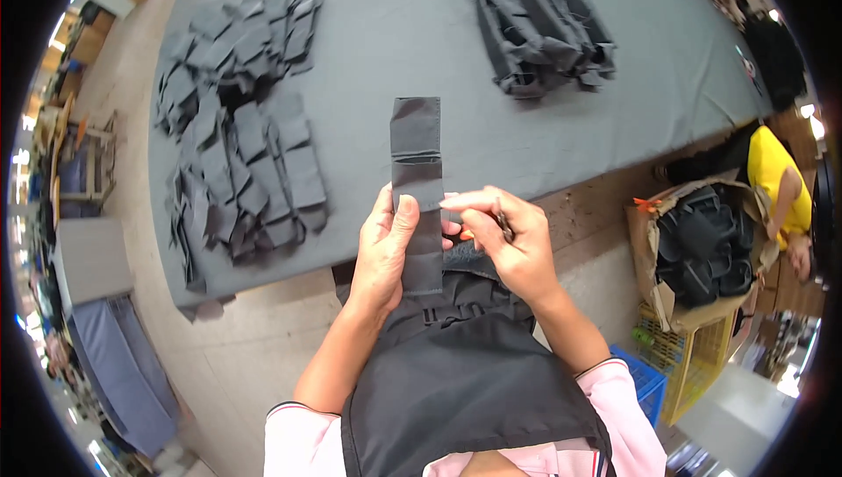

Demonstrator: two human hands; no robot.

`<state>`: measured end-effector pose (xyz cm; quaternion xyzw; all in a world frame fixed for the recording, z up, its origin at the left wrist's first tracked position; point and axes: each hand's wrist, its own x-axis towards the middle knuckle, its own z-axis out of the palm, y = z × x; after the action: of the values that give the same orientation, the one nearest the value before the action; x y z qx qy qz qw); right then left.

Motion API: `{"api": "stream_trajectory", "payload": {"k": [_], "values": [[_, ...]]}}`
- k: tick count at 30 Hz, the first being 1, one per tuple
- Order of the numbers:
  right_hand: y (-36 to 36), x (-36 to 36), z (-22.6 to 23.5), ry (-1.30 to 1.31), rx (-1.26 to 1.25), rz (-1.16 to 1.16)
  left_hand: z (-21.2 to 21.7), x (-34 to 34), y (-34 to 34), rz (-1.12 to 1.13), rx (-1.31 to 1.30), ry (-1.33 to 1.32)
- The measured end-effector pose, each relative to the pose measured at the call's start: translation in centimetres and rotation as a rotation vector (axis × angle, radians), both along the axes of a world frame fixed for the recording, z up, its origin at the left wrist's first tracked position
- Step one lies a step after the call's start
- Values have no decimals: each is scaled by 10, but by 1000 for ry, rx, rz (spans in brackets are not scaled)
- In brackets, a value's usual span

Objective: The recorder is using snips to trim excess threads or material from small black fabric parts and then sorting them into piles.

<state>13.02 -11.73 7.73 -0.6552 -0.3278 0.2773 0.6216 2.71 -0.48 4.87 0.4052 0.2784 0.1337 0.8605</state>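
A long dark grey fabric strip [416,131] with stitched edges and a fold across it hangs upright in front of my apron. My left hand [379,253] is closed on its middle, thumb across the front, with fingertips showing past the right edge. My right hand [519,245] is at the strip's right edge, index fingertip against or very near the stitching. A small dark tool [503,223] pokes out of the curled right fingers, and a bit of orange shows by them. Most of the tool is hidden, so its kind cannot be made out.
A grey cloth-covered table [386,30] lies ahead. It bears heaped dark fabric pieces [246,126] at left and a stack of folded pieces [544,30] at far right. At right stand a carton of black items [653,275], yellow and blue crates [697,372], and a person in yellow [776,179].
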Motion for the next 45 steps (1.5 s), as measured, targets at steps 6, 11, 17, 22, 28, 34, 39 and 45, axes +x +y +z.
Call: {"api": "stream_trajectory", "payload": {"k": [6, 11, 17, 22, 28, 34, 39, 45], "values": [[37, -15, -43, 36, -25, 80, -19, -32, 17, 113, 40, -7], [33, -13, -43, 79, -146, 55, -25, -33, 32, 130, 20, 2], [40, -11, -32, 117, -95, 93, -32, -20, 43, 91, 38, 13], [41, -6, -40, 11, -47, 22, -38, -17, 43, 4, 102, 26], [41, -2, -35, -16, -25, 166, -40, -22, 39, -40, 377, 193], [41, 1, -41, 195, -69, 104, -39, -22, 43, -32, 168, 118], [25, 0, -43, -337, -184, 79, -32, -21, 52, 33, -49, 68], [28, -8, -46, -40, -53, 62, -34, -22, 49, 31, -72, 19]]}}
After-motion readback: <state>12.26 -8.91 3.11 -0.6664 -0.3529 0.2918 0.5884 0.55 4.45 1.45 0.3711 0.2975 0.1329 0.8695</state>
